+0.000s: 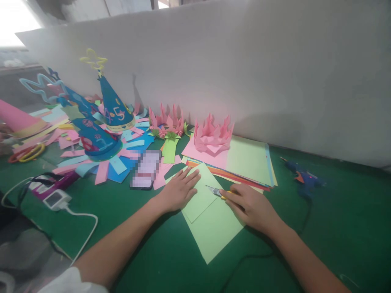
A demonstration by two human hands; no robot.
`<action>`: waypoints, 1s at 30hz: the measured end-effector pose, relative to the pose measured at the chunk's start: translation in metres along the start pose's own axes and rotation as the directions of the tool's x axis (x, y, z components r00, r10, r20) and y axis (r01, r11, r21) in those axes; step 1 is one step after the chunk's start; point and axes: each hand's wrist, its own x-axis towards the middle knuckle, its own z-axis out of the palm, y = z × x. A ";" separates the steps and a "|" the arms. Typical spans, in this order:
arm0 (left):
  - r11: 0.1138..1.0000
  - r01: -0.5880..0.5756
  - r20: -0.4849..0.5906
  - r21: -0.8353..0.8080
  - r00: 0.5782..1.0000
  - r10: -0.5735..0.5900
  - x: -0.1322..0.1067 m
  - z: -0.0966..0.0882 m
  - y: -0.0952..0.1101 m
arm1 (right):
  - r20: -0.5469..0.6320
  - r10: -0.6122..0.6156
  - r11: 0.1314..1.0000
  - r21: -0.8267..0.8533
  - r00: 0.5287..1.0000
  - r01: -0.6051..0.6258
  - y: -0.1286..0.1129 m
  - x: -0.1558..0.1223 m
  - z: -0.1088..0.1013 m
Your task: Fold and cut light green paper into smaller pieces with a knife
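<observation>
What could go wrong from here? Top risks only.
1. Cut fingers: the right hand holds a cutter with its blade out, pointing toward the left hand, which lies flat on the light green paper. A slip could reach it.
2. Scored table: I see no cutting mat, so a deep cut might mark the green tabletop.
3. Snag: a dark cord passes behind the right forearm in this view and could catch it.
</observation>
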 end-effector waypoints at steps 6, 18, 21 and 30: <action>1.000 0.029 0.024 -0.007 0.999 -0.028 0.000 -0.003 0.003 | -0.021 0.017 1.000 -0.001 1.000 -0.017 -0.001 -0.001 0.000; 0.999 0.042 0.012 -0.015 0.999 -0.042 0.000 -0.004 0.004 | -0.071 0.029 0.998 -0.056 0.997 -0.033 -0.007 0.006 0.009; 0.999 0.042 0.018 -0.010 0.999 -0.042 0.000 -0.004 0.005 | -0.076 0.031 0.997 -0.072 0.997 -0.036 -0.008 0.008 0.011; 0.998 0.058 0.017 0.019 0.998 -0.059 0.002 -0.002 0.005 | -0.050 0.035 0.996 -0.079 0.998 -0.039 -0.009 0.018 0.015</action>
